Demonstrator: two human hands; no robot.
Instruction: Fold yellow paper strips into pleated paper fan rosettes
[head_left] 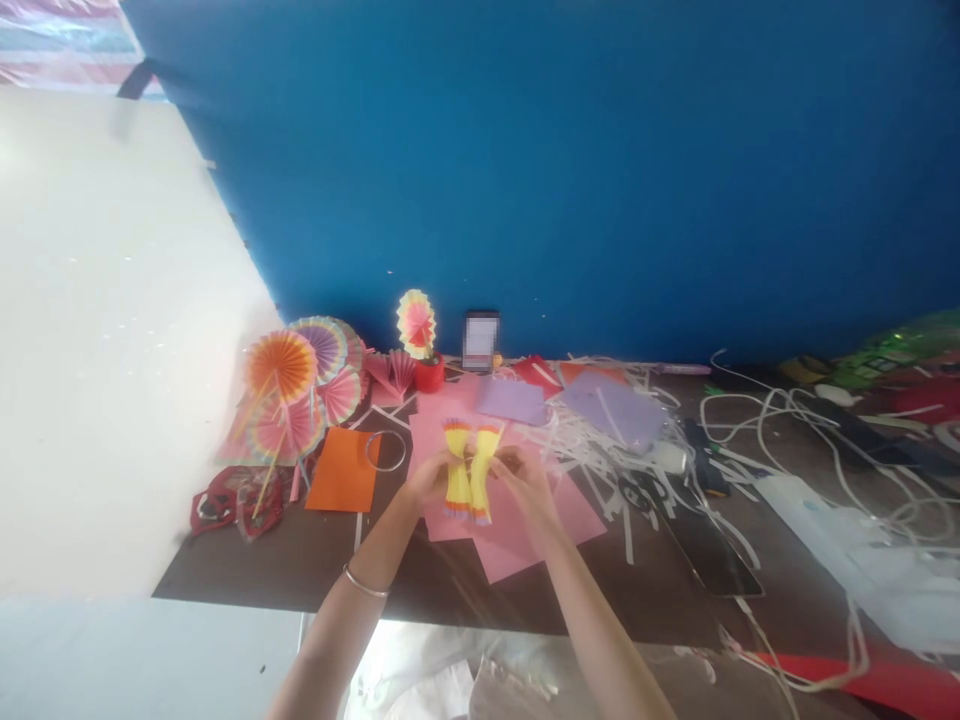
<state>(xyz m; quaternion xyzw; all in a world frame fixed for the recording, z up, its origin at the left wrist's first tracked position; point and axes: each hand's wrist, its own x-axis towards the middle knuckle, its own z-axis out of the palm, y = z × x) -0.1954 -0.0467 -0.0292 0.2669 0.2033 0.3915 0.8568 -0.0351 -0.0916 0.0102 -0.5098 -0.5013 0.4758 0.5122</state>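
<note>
From my remote view, the yellow folded paper [456, 484] lies between my left hand [430, 478] and right hand [527, 482], about equally near, its long axis pointing away from me. Each hand pinches its waist, fingers nearly closed. Beyond both hands, the phone [481, 341] screen is blurred; I can read no brands or labels.

Small screen [481, 340]: display pixelated, content unreadable. White cables [847, 420]: cut off at right edge. Both forearms [337, 620]: cropped by lower edge. Left fingertips [448, 462]: partly hidden behind yellow folded paper [456, 480].
</note>
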